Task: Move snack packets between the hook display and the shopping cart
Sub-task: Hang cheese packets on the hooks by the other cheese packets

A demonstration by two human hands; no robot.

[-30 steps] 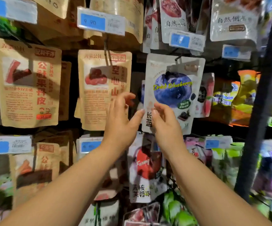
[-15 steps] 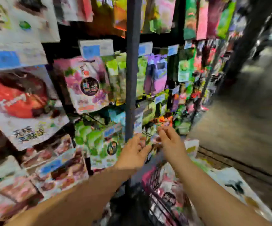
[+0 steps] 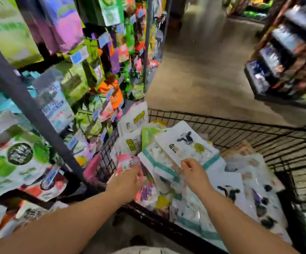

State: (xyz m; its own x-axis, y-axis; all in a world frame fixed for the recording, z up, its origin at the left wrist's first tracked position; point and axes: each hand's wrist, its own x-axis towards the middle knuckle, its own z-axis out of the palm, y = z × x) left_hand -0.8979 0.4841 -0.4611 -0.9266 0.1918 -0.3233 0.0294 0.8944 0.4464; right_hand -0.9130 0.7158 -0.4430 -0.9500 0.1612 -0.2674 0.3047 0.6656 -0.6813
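Two hands reach into the shopping cart (image 3: 221, 123), held apart over a heap of snack packets. Fingers of the left hand (image 3: 128, 180) lie against a pink packet (image 3: 128, 163), and blur hides whether they grip it or which way it points. Just ahead of the right hand (image 3: 194, 173) lies a white packet (image 3: 187, 143) with a cow print, its long axis slanting away to the left and its teal-banded end nearest the curled fingers; whether they pinch it cannot be told. Left of the left hand, the hook display (image 3: 97, 70) crowds the cart's wire wall, with a dark post (image 3: 25, 101) slanting across it. Beyond the cart's far rim lies open floor (image 3: 203, 79), and a shelf unit (image 3: 286, 52) stands far right.
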